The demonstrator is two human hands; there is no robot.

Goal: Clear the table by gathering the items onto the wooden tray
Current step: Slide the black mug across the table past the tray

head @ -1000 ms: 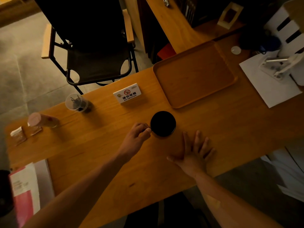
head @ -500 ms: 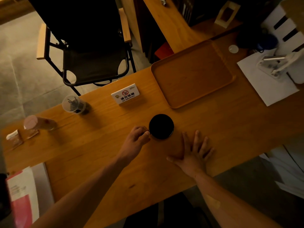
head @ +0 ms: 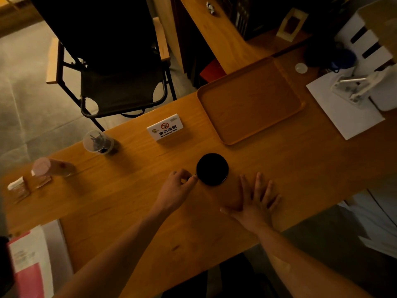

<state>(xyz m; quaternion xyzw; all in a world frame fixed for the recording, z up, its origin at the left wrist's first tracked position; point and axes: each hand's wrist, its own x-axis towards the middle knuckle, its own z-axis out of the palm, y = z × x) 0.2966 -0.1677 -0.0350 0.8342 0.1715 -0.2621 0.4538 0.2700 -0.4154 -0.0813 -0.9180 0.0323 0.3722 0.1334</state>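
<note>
Now left hand (head: pixel 175 189) pinches handle of black mug (head: pixel 212 169); right hand (head: pixel 254 202) flat, fingers spread, on desk (head: pixel 129 201) just beside; wooden tray (head: pixel 250 100) beyond.

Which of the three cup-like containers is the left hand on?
The black round mug; left hand pinches its handle. The clear plastic cup and pink-lidded bottle stand untouched farther left.

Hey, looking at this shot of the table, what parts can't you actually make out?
- Black mug: its inside is too dark in the head view to show any contents.
- Its handle: covered by the left hand, which pinches there.
- Clear cup: the dark bits inside are too small to name.
- Pink-lidded bottle and packets: blurred near the left edge.
- Red and white paper: cut off by the lower left corner.
</note>
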